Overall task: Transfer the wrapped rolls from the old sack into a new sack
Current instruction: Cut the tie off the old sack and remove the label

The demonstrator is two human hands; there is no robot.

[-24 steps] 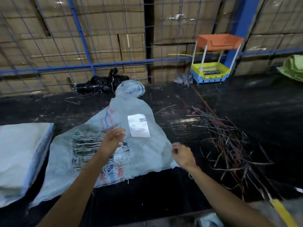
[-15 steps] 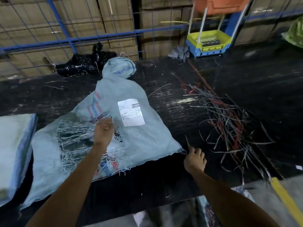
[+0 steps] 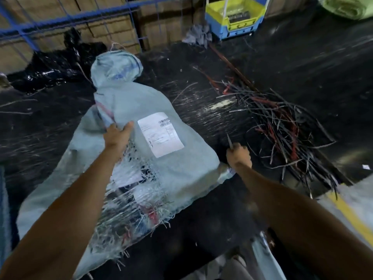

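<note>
Gripping a fold of the old sack point(image 3: 165, 168) now, the left hand point(image 3: 117, 135) has fingers bunched on the cloth just above the torn patch; 0.8 s ago it only lay over the tear w/ nothing bunched. Cloth by that hand looks pulled up off the black table point(image 3: 222, 209), so prob. lifting or peeling the sack back.

Right hand point(image 3: 239, 155) is curled round a thin blade point(image 3: 229, 140), tip pointing up and away, close to the sack's right corner, not touching it as far as I can tell. It was nearer the sack edge 0.8 s ago, then came back w/ the blade showing.

Wrapped rolls point(image 3: 129, 178) are inside the old sack; shiny wrap shows thru the shredded weave below the white label point(image 3: 160, 134). Tied neck points toward the wire fence point(image 3: 60, 19).

Read: step in hand is opening the sack, blade ready, cloth held taut. None of the rolls are out yet, so early in the job. New sack: can't say for sure which it is. Loose cut straps point(image 3: 282, 134) lie right of the blade hand, apart from the sack.
</note>
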